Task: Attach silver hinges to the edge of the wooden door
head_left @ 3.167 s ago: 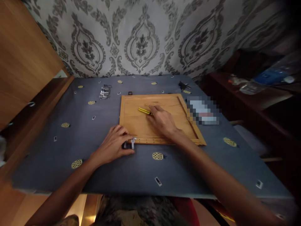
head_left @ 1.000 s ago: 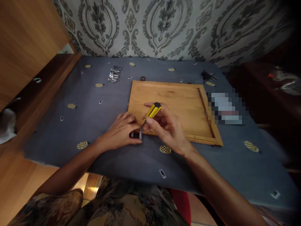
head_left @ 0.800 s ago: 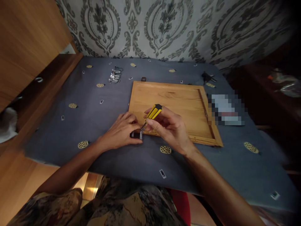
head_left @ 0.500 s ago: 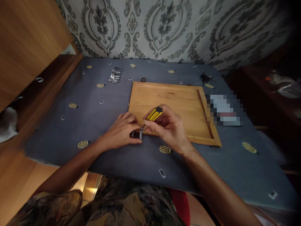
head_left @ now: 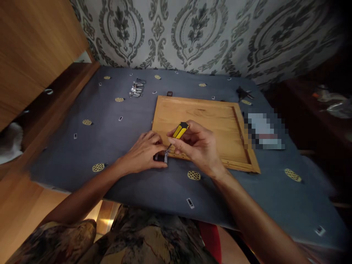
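A framed wooden panel point(head_left: 220, 119), like a cabinet door, lies flat before me. At its near left corner, a metal hinge point(head_left: 166, 157) sits against the frame edge. My left hand point(head_left: 143, 152) is closed around it, thumb below and fingers above, partly hiding it. A screwdriver point(head_left: 180, 130) with a yellow and black handle is pinched in my right hand point(head_left: 203, 148). Its handle tilts up to the right, and the thin shaft points down to the hinge. Whether the tip sits in a screw is too small to tell.
Several metal hinges point(head_left: 136, 88) are bunched at the back left of the blue patterned cloth point(head_left: 104, 110). A small dark piece point(head_left: 169, 94) lies behind the panel. A black tool point(head_left: 243, 93) and a pixelated flat item point(head_left: 265, 131) lie to the right.
The screwdriver handle has shifted and turned slightly in my right hand. My left hand keeps its hold on the hinge. The whole view has moved a little.
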The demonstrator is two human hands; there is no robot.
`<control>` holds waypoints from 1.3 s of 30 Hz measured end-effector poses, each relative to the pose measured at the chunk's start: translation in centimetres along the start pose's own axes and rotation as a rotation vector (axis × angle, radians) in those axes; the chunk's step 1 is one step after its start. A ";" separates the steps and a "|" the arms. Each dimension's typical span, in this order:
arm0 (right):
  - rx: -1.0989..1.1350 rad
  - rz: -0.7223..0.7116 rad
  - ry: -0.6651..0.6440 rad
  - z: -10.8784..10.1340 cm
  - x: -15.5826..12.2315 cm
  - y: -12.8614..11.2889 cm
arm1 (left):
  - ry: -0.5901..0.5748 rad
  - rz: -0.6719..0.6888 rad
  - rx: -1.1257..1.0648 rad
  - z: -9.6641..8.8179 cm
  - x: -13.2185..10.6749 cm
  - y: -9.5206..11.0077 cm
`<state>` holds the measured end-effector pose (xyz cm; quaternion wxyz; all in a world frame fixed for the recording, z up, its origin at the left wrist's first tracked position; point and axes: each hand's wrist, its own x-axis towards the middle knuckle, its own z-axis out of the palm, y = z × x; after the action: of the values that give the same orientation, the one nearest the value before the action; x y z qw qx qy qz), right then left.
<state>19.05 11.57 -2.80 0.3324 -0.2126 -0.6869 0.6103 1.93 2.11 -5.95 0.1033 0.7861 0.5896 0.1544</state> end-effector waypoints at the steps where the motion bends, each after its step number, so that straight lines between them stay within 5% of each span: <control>1: 0.001 -0.013 -0.011 -0.1 0.0 -0.1 | 0.000 0.000 0.001 0.0 0.0 0.0; 7: -0.014 -0.058 -0.115 -0.7 -0.1 -0.4 | -0.017 0.002 -0.014 -0.1 0.0 0.0; 22: -0.018 -0.054 -0.146 -1.1 0.1 -0.9 | -0.014 -0.002 -0.017 -0.3 0.0 0.0; 34: -0.092 -0.097 -0.083 -0.6 -0.1 -0.9 | -0.009 0.014 0.002 -0.1 0.0 -0.1; 39: -0.042 -0.210 0.141 -0.8 -0.7 -1.2 | -0.022 0.001 -0.023 -0.2 0.1 0.0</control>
<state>20.24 11.40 -1.70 0.4373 -0.1887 -0.6931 0.5411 1.87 2.17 -5.75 0.1188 0.7869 0.5861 0.1525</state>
